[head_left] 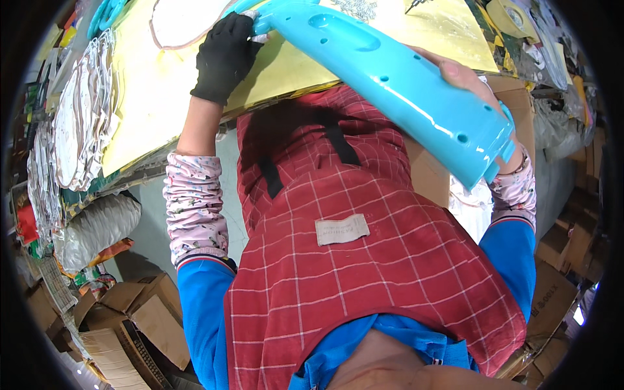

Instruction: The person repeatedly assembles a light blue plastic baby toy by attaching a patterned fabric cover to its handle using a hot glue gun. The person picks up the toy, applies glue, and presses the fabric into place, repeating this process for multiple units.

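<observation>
A long, glossy turquoise plastic shell [396, 81] slants across the upper right, with several small holes and an oval recess near its narrow end. My left hand [225, 57], in a black glove with bare fingertips, is closed at that narrow end. Bare and partly hidden behind the shell, my right hand [465, 79] grips its wide end from the far side. The shell is held up above the near edge of a yellow-covered table [153, 97].
A pile of small metal pieces [356, 8] lies on the table's far side, near a thin dark-tipped tool [415, 6]. Stacked white sheets or bags [84, 117] hang at the left edge. Cardboard boxes [140, 312] stand low on the left, and others [552, 296] on the right.
</observation>
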A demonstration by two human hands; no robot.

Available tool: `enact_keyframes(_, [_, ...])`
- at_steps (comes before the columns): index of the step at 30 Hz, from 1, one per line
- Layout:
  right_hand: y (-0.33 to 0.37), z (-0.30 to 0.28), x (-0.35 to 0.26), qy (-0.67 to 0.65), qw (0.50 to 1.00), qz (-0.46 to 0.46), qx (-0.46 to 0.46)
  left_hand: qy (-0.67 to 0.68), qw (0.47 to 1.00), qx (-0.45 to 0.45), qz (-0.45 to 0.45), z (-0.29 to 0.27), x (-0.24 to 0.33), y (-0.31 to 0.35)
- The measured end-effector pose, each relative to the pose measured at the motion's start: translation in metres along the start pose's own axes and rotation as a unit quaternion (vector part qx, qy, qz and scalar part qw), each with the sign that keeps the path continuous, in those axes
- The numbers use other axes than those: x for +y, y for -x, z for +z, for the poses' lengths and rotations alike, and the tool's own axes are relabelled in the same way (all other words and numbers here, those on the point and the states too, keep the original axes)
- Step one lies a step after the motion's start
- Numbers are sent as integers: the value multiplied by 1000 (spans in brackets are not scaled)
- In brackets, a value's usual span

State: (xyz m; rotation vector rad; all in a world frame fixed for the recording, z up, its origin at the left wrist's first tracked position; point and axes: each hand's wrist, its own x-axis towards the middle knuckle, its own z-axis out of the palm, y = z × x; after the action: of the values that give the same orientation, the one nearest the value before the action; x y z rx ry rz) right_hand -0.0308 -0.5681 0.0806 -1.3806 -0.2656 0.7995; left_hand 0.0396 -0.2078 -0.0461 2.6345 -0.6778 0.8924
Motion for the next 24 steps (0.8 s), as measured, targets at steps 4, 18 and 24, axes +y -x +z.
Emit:
enact_keyframes(4, [7,-22,27,-21,991,-60,116,115,992,-46,-15,-9,-24,-1])
enact_keyframes(18, [14,-28,6,3,999,-8,46,570,576,160,-564,-32,-167,39])
enact_keyframes(24, [7,-36,35,74,992,93,-40,548,723,168,-385,-92,-100,46])
